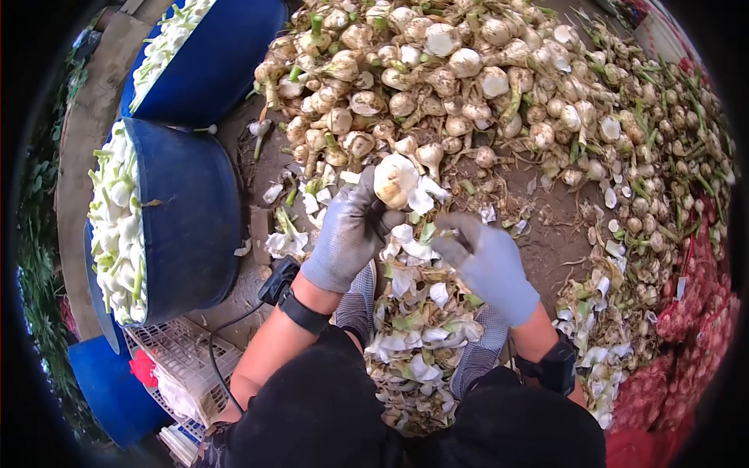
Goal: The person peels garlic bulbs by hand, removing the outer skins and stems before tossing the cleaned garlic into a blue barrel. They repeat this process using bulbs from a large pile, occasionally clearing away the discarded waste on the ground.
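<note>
Here, two gloved hands peel a garlic bulb over a heap of skins.

The left hand (349, 231) is closed around one garlic bulb (395, 179), held up just in front of the big garlic pile (468, 70). The right hand (485, 261) sits just beside it with the fingers pinched together, but what they pinch is too small to tell. Both hands wear grey gloves, and each wrist has one black band. White skins (417, 327) lie in a heap under the hands, between two grey shoes. On the left lie two blue tubs (195, 210), tipped on their sides, both full of peeled white garlic. One white crate (183, 351) sits below them. Red net bags (694, 312) of garlic lie on the right; they run together and cannot be counted. No writing or labels can be read anywhere.
</note>
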The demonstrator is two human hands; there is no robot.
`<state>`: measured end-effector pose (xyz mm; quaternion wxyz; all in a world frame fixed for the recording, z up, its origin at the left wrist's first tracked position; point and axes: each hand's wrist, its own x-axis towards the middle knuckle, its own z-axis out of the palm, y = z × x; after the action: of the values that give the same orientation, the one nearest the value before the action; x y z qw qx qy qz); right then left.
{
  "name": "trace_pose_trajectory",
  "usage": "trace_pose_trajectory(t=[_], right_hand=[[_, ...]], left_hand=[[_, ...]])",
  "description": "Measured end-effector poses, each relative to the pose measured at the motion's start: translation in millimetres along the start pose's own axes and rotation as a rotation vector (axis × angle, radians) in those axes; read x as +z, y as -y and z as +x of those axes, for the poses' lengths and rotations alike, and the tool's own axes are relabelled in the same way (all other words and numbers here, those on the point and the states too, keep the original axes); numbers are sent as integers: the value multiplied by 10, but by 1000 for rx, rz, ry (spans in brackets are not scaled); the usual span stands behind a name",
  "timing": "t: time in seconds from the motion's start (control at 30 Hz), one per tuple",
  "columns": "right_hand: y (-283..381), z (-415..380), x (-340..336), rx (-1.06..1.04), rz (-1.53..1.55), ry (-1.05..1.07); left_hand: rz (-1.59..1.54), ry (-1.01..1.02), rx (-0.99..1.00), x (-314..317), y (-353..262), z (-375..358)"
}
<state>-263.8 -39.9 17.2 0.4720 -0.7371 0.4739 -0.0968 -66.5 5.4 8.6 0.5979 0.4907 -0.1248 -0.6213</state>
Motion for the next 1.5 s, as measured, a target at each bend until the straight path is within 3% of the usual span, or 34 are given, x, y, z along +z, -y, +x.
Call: trace_pose_trajectory(t=[0.03,0.1,0.13,0.23,0.33,0.4,0.43,0.57,0.63,0.67,0.73,0.77,0.8,0.87,0.9,1.03,1.13,1.17,1.2,1.23,1.27,1.33,1.4,1.43,1.47,1.5], right_hand=[[55,43,37,7,-5,-2],[138,162,98,-296,-253,-247],[160,206,131,-300,-258,-248],[131,309,254,-340,-533,-260],[179,308,350,-232,-574,-208],[208,312,321,-261,-610,-190],[212,315,305,-289,-647,-172],[136,358,262,-265,-650,-131],[79,383,251,-309,-284,-214],[114,368,254,-313,-283,-214],[239,318,269,-169,-135,-199],[263,326,285,-168,-135,-198],[280,344,289,-151,-282,-145],[272,346,280,-131,-431,-91],[257,344,282,-159,-455,-109],[278,333,260,-207,-531,-106],[238,332,240,-188,-532,-111],[195,349,229,-191,-535,-114],[113,376,215,-113,-426,-111],[9,391,206,-31,-317,-108],[-137,396,197,-28,-320,-112],[-423,478,193,231,-433,-64],[-395,430,251,203,-415,-3],[-204,406,235,119,-449,115],[-78,415,235,31,-480,233],[-186,548,346,-96,-467,91]], left_hand=[[-5,5,-6,-27,49,8],[-186,133,-88,-135,113,63],[-141,86,-92,94,46,-6],[-225,13,-147,-91,296,0],[-67,-24,-28,-107,311,-87],[459,61,253,-155,327,-78],[238,40,100,-148,287,-74],[105,28,8,-76,207,-145],[55,-28,118,-8,186,-163],[56,-29,121,-6,177,-140],[148,-181,83,-20,156,-91],[381,-213,164,-24,140,-126],[381,-208,162,-32,141,-132],[798,-171,293,-56,152,-139],[1007,-76,541,-168,255,-108],[1067,-95,491,-153,232,-106],[969,-106,410,-164,204,-114],[744,-35,263,-147,161,-154],[518,36,117,-150,132,-191],[590,151,185,-251,195,-201],[587,156,185,-256,186,-230],[335,74,16,-231,97,-241],[-70,-68,160,-332,-387,-182],[-197,-73,392,-403,-779,-110],[-608,361,412,-828,-1186,41],[-712,568,400,-560,-1548,-101]])
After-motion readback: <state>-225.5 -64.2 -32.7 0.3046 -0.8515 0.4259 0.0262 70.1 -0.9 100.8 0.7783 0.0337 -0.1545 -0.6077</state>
